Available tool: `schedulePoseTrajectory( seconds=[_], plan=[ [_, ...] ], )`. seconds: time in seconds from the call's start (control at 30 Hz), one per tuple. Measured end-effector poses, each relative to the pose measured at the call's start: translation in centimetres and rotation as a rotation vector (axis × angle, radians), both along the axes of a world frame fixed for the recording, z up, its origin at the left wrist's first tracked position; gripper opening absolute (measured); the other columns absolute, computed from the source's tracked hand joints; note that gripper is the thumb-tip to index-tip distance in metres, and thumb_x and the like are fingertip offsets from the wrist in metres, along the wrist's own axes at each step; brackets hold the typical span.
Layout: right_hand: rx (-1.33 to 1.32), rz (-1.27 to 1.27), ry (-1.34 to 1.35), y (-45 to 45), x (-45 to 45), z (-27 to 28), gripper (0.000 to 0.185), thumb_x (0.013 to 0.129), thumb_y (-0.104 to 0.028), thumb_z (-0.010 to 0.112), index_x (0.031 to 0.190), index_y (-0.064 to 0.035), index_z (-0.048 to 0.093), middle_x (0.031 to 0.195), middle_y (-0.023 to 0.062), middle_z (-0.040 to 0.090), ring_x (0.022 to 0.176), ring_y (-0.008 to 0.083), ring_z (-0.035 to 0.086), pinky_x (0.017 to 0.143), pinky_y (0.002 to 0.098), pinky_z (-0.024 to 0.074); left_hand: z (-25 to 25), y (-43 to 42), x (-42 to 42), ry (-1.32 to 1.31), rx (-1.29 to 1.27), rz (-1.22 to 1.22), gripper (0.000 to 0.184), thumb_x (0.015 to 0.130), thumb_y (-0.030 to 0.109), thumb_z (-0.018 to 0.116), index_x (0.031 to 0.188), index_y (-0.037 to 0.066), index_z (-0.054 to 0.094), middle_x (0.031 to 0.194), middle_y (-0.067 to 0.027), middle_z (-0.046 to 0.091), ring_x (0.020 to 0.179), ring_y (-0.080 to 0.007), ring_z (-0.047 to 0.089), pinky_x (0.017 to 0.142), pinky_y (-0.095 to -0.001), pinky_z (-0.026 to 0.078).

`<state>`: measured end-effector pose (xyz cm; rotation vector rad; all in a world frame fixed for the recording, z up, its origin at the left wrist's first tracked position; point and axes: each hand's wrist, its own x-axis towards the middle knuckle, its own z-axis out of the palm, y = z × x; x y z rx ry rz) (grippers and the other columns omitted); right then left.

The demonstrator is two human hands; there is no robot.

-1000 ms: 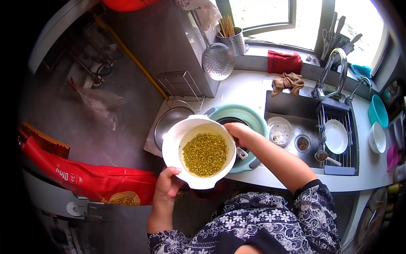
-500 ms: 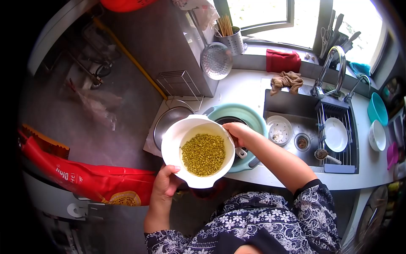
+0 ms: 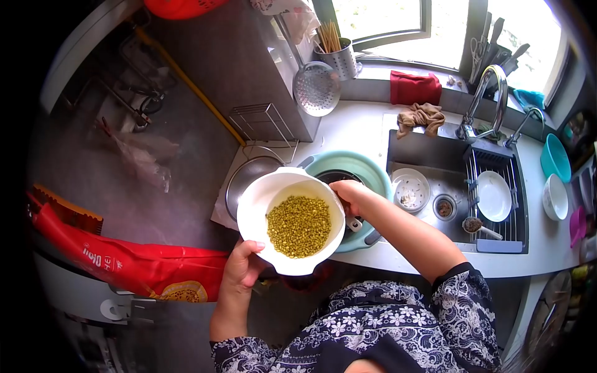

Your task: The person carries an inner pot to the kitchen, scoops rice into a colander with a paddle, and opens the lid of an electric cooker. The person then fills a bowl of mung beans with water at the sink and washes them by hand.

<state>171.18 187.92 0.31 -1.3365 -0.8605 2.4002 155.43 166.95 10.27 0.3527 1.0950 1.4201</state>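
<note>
A white bowl with green beans in it is held up between my two hands. My left hand grips its lower left rim, thumb on the edge and the other fingers hidden beneath. My right hand holds the right side of the rim, its fingers partly hidden. Behind the bowl, on the counter, is a light green basin with a dark pan or pot partly visible inside. A metal strainer bowl stands to the left, partly covered by the white bowl.
The sink at the right holds a white dish with scraps and a rack with a white plate. A faucet rises behind. A skimmer hangs at the back. A red bag lies at the left.
The white bowl and both hands have shifted very slightly to the left and up. The grip is the same, and the whole view has moved a little.
</note>
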Motion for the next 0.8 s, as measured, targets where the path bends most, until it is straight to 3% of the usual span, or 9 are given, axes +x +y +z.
schedulePoseTrajectory(
  seconds=[0.3, 0.43, 0.5, 0.77, 0.8],
  plan=[
    [-0.006, 0.002, -0.018, -0.4, 0.9, 2.2, 0.019, 0.085, -0.016, 0.047, 0.075, -0.0066, 0.06, 0.057, 0.0051, 0.056, 0.041, 0.0151, 0.053, 0.036, 0.0269, 0.0421, 0.5, 0.1, 0.1, 0.019, -0.032, -0.008, 0.054, 0.067, 0.003, 0.054, 0.119, -0.005, 0.045, 0.11, -0.0129, 0.058, 0.104, -0.0268, 0.053, 0.095, -0.0384, 0.039],
    [0.005, 0.028, -0.007, 0.1, 1.0, 1.5, 0.019, 0.086, -0.016, 0.046, 0.077, -0.0065, 0.06, 0.059, 0.0052, 0.056, 0.042, 0.0146, 0.053, 0.037, 0.0268, 0.0418, 0.5, 0.2, 0.0, 0.026, -0.039, -0.017, 0.054, 0.067, 0.003, 0.054, 0.12, -0.005, 0.045, 0.111, -0.013, 0.057, 0.105, -0.027, 0.053, 0.095, -0.0387, 0.039],
    [0.035, 0.094, -0.036, 0.6, 0.8, 0.4, 0.018, 0.087, -0.019, 0.049, 0.085, -0.0045, 0.06, 0.069, 0.0081, 0.062, 0.051, 0.0181, 0.06, 0.042, 0.0301, 0.0492, 0.5, 0.2, -0.1, 0.032, -0.037, -0.022, 0.055, 0.067, 0.003, 0.054, 0.121, -0.005, 0.044, 0.112, -0.0134, 0.056, 0.106, -0.0272, 0.052, 0.096, -0.039, 0.039],
    [0.043, 0.042, -0.022, 0.2, 0.6, 0.8, 0.019, 0.088, -0.019, 0.048, 0.09, -0.005, 0.061, 0.077, 0.01, 0.063, 0.061, 0.0193, 0.063, 0.053, 0.0343, 0.0525, 0.7, 0.5, -0.1, 0.039, -0.046, -0.041, 0.056, 0.067, 0.003, 0.055, 0.121, -0.005, 0.043, 0.114, -0.0144, 0.055, 0.107, -0.0279, 0.052, 0.097, -0.0398, 0.038],
    [0.034, 0.027, -0.008, 0.1, 0.5, 0.9, 0.02, 0.088, -0.019, 0.048, 0.092, -0.005, 0.062, 0.079, 0.0102, 0.064, 0.063, 0.0196, 0.063, 0.054, 0.035, 0.053, 0.6, 0.6, -0.3, 0.058, -0.041, -0.064, 0.058, 0.069, 0.005, 0.054, 0.125, -0.001, 0.04, 0.115, -0.013, 0.054, 0.106, -0.027, 0.053, 0.09, -0.0416, 0.044]
  ],
)
